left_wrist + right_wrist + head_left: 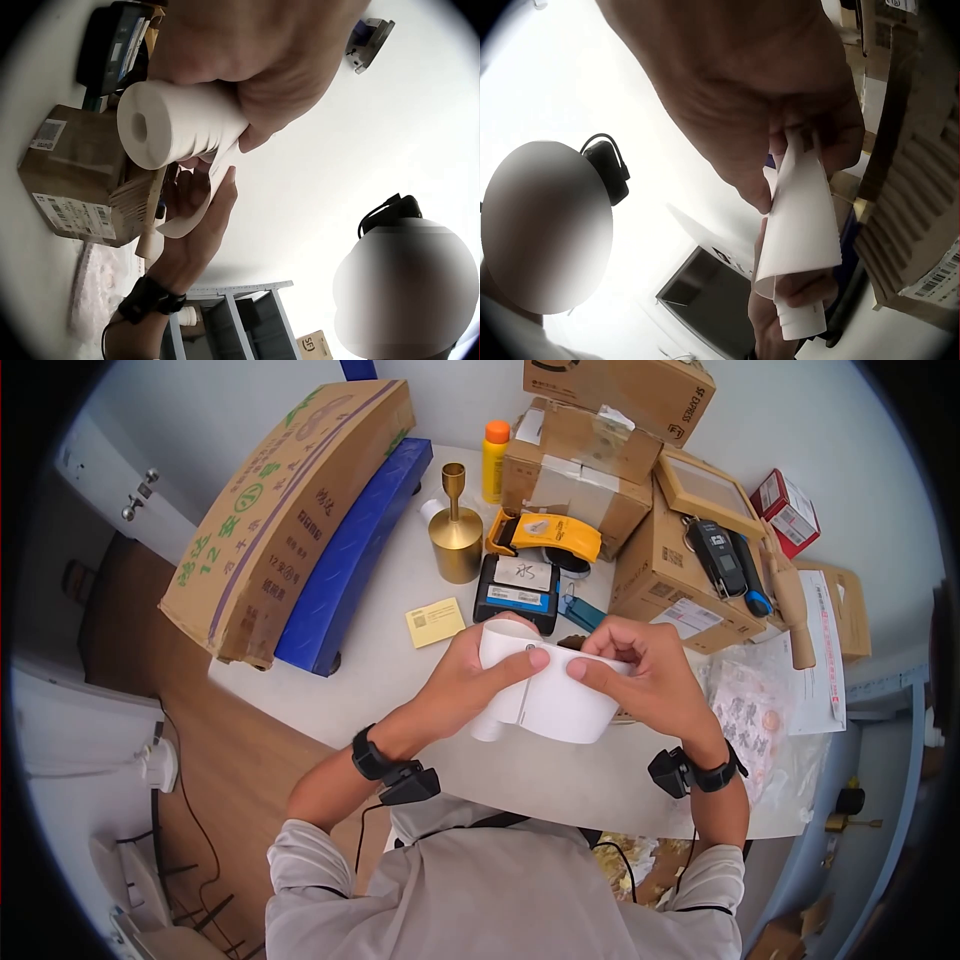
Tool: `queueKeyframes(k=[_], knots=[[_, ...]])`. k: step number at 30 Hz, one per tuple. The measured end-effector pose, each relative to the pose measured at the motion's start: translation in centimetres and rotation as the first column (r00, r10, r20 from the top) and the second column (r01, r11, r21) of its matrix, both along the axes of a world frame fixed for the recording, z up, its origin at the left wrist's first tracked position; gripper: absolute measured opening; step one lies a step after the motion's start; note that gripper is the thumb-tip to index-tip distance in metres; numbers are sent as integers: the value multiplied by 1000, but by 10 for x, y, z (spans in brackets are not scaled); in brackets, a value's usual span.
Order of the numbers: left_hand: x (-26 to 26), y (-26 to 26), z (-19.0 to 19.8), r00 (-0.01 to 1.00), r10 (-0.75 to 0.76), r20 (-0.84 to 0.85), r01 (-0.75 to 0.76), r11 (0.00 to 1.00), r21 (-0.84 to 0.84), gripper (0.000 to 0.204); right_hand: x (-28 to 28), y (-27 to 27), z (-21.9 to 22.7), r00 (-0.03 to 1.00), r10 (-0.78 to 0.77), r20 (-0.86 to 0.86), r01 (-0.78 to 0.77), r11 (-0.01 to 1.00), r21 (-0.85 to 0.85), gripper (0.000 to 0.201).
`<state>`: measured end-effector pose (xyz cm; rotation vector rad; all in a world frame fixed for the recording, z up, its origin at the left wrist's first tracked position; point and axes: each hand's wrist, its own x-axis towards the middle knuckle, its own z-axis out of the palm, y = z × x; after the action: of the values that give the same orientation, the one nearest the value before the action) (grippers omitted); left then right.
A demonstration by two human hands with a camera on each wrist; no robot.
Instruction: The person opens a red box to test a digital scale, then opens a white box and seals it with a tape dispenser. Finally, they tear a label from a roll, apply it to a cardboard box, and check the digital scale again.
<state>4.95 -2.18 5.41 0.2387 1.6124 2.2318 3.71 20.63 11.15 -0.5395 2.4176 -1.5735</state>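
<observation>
Near centre, toward four o'clock: gripping white paper roll in left hand at nine, pinching its loose strip in right hand at three, apparently to control the curl.

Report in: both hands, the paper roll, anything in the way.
Left hand grips the paper roll, held above the table. Right hand pinches the unwound paper. Black case just beyond the hands, apparently not blocking.

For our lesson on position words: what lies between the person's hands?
In the head view, white paper from a roll lies between the left hand and right hand.
</observation>
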Motion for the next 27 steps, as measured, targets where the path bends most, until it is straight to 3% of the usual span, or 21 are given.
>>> queueKeyframes(k=[2,4,8,10,12,17,19,20,22,23,25,27], knots=[[3,1,5,1000,10,-19,-10,1000,-27,30,-1,-5,5,998,37,46,-37,999,1,27],[4,1,9,999,21,-39,-23,998,-54,29,-2,-8,8,988,155,-13,-153,985,77,32],[8,1,15,992,118,-35,-120,990,-69,31,1,-11,8,987,161,-10,-160,985,64,36],[13,1,20,987,155,-43,-158,984,-78,32,3,-14,12,978,159,135,-154,987,-48,37],[17,-2,24,979,166,-120,-176,981,-83,33,6,-12,15,974,173,145,-167,985,-50,37],[19,-2,33,979,180,-99,-187,980,-63,33,10,-16,20,981,154,119,-152,988,-21,33],[20,2,33,977,199,-76,-205,976,-75,33,8,-19,23,976,200,-84,-191,976,109,29],[20,3,33,974,207,-86,-215,971,-100,33,8,-22,21,977,198,-84,-188,976,108,29],[21,4,32,972,214,-97,-225,966,-126,32,8,-27,15,927,226,-299,-209,974,88,27],[22,3,31,969,205,-140,-225,963,-146,32,8,-26,16,927,225,-299,-209,974,87,27],[24,0,33,963,198,-183,-229,959,-167,31,8,-24,18,962,236,-138,-232,972,50,27],[28,-4,38,980,191,-55,-195,976,-92,31,8,-24,15,970,238,-51,-239,971,-11,28]])
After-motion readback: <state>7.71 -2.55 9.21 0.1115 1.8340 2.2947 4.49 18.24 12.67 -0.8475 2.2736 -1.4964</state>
